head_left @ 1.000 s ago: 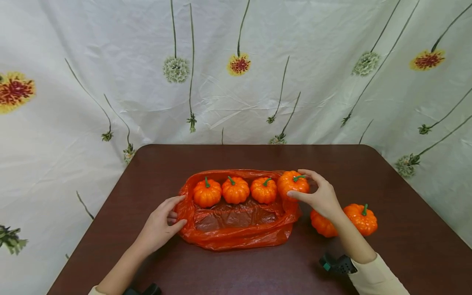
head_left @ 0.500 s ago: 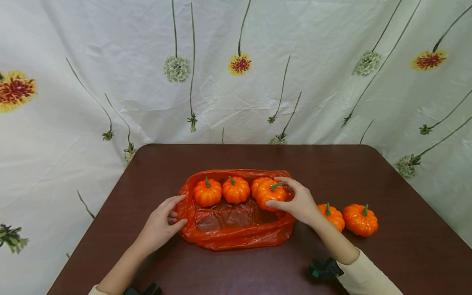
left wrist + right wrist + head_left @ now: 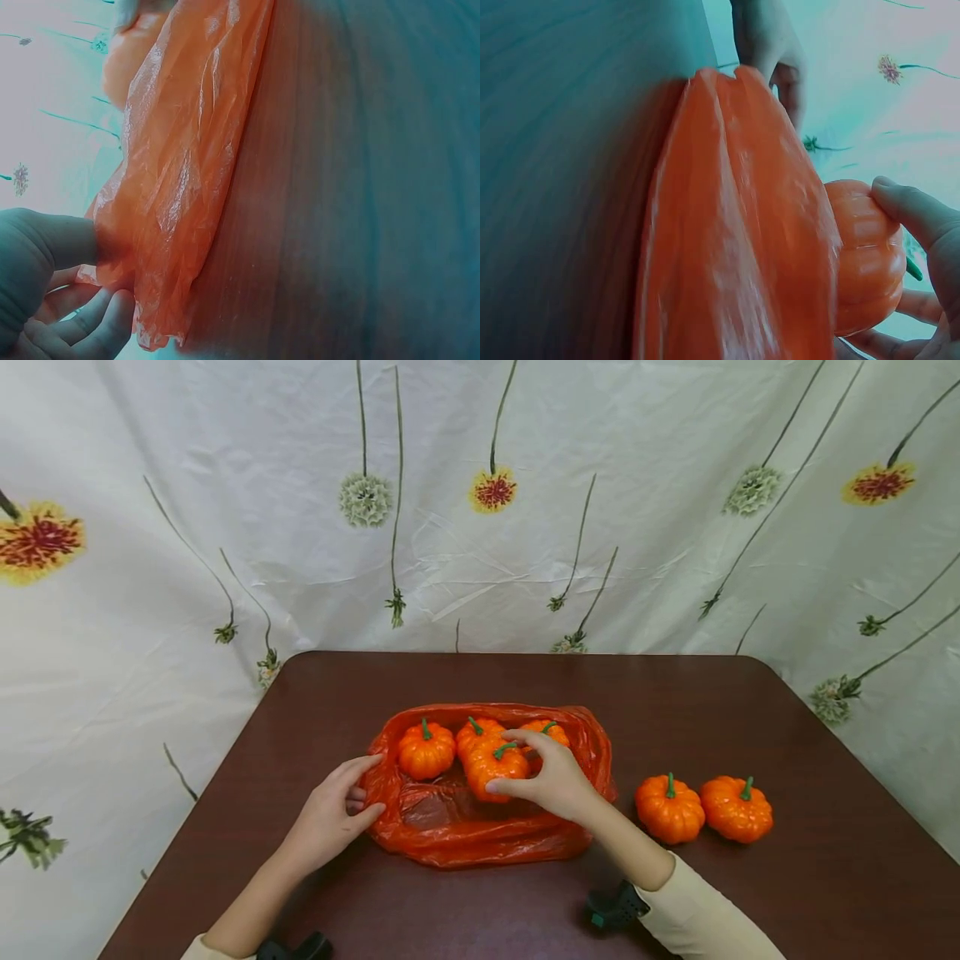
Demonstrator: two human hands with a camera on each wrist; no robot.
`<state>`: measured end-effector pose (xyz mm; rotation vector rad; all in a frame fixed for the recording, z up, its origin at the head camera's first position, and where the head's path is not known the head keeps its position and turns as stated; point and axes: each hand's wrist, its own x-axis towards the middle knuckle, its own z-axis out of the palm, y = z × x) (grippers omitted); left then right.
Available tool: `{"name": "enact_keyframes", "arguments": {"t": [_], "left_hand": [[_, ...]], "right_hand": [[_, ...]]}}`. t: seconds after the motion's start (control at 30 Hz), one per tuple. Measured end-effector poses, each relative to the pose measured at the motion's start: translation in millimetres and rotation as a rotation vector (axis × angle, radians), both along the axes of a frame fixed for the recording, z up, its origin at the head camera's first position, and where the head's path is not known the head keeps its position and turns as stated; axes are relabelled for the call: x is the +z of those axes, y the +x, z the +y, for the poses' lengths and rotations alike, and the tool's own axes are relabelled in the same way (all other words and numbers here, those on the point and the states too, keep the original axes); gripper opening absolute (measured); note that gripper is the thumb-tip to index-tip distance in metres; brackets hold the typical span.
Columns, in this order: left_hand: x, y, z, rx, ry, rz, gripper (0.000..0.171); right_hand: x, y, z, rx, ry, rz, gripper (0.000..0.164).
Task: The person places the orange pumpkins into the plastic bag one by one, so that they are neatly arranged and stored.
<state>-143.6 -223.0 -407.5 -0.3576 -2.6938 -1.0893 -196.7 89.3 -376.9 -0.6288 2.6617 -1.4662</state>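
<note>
An orange plastic bag lies opened wide, with three small orange pumpkins in a row along its back. Of these, the left pumpkin shows whole; the middle pumpkin and the right pumpkin are partly covered. My right hand grips another green-stemmed pumpkin between thumb and fingers, over the bag's opening. In the right wrist view that held pumpkin shows above the bag's front wall. My left hand pinches the bag's left edge, thumb and fingers on the plastic.
Two more pumpkins, a nearer one and one beside it, stand on the dark brown table right of the bag. A white floral cloth hangs behind the table.
My right hand has carried the held pumpkin leftward, from the bag's right end to in front of the middle pumpkin. My left hand stays at the bag's left edge.
</note>
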Motion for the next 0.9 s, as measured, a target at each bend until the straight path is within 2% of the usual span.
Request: {"name": "enact_keyframes", "arguments": {"t": [0.43, 0.9], "left_hand": [[-1.0, 1.2, 0.3, 0.005, 0.000, -0.012, 0.060], [-0.6, 1.1, 0.1, -0.010, 0.007, 0.010, 0.059]], "right_hand": [[-9.6, 3.2, -40.5, 0.119, 0.064, 0.006, 0.071], [-18.5, 12.5, -67.2, 0.154, 0.186, 0.075, 0.072]]}}
